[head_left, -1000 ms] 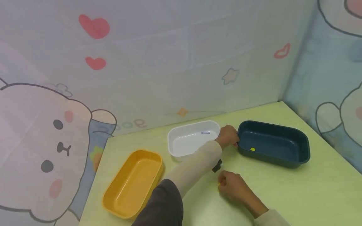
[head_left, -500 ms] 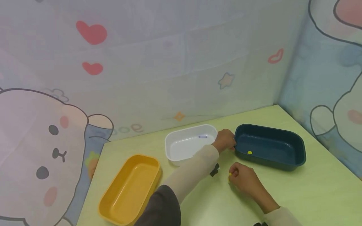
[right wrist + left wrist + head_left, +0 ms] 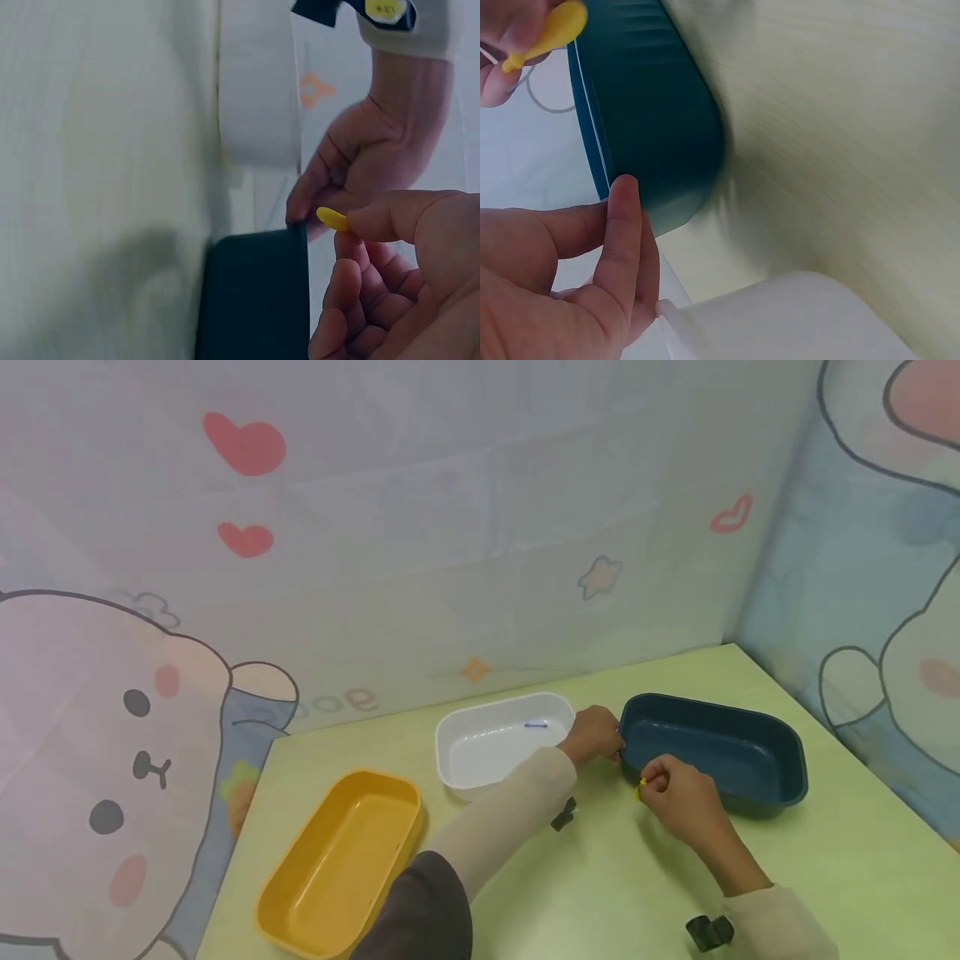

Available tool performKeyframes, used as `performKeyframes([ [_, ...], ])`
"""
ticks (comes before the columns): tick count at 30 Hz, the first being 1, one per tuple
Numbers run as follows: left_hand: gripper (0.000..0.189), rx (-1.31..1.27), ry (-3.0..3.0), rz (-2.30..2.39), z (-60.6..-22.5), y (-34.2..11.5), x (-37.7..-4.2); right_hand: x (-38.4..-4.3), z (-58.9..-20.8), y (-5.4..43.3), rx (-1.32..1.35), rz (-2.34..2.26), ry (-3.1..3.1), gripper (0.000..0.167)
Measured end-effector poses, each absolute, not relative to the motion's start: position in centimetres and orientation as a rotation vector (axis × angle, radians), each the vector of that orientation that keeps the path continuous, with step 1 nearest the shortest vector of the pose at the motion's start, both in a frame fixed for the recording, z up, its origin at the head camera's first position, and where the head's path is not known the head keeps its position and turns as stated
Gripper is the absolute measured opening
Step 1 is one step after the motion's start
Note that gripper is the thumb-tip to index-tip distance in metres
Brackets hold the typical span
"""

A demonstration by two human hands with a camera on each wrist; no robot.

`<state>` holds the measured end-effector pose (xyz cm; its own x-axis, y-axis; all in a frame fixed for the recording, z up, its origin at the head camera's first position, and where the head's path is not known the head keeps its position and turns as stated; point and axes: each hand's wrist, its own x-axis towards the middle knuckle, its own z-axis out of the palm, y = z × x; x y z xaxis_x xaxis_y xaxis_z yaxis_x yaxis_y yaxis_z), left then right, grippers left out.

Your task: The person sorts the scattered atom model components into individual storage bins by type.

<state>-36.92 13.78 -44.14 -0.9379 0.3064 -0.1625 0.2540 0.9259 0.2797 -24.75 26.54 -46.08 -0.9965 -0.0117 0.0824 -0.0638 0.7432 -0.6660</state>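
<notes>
My left hand (image 3: 595, 735) is at the left end of the dark teal tray (image 3: 723, 739). In the left wrist view, its fingers (image 3: 622, 225) pinch the tray's rim. My right hand (image 3: 686, 802) pinches a small yellow teardrop-shaped piece (image 3: 641, 787) between thumb and fingertips, close to the tray's near left corner. Seen from the left wrist, that yellow piece (image 3: 559, 30) has a narrow end with a little knob. The right hand hides part of the tray's near side and floor.
Left of the teal tray stands a white tray (image 3: 465, 747) with a small purple double-ended piece (image 3: 536, 725) inside. An orange-yellow tray (image 3: 337, 868) sits farther left. The left forearm (image 3: 517, 818) crosses the light green table (image 3: 555, 902). A printed cloth (image 3: 390, 568) hangs behind.
My right hand has carried the yellow piece rightward and away from me to the teal tray's edge. The left hand stays at the rim. A yellow piece seen inside the tray earlier is now hidden.
</notes>
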Motion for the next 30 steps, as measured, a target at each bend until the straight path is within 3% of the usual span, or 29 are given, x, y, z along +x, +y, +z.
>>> performKeyframes([
  [5,0.010,0.369,2.870,0.440,-44.7,13.7,-37.0,-25.2,-45.9,27.5,-0.038,1.084,-2.844,0.013],
  [11,0.028,0.314,2.840,0.549,-44.8,14.1,-37.2,-26.0,-45.6,28.9,-0.144,1.073,-2.835,0.019],
  [30,0.036,0.335,2.732,0.706,-44.5,13.5,-37.2,-26.9,-45.5,31.6,-0.287,1.027,-2.842,0.024],
])
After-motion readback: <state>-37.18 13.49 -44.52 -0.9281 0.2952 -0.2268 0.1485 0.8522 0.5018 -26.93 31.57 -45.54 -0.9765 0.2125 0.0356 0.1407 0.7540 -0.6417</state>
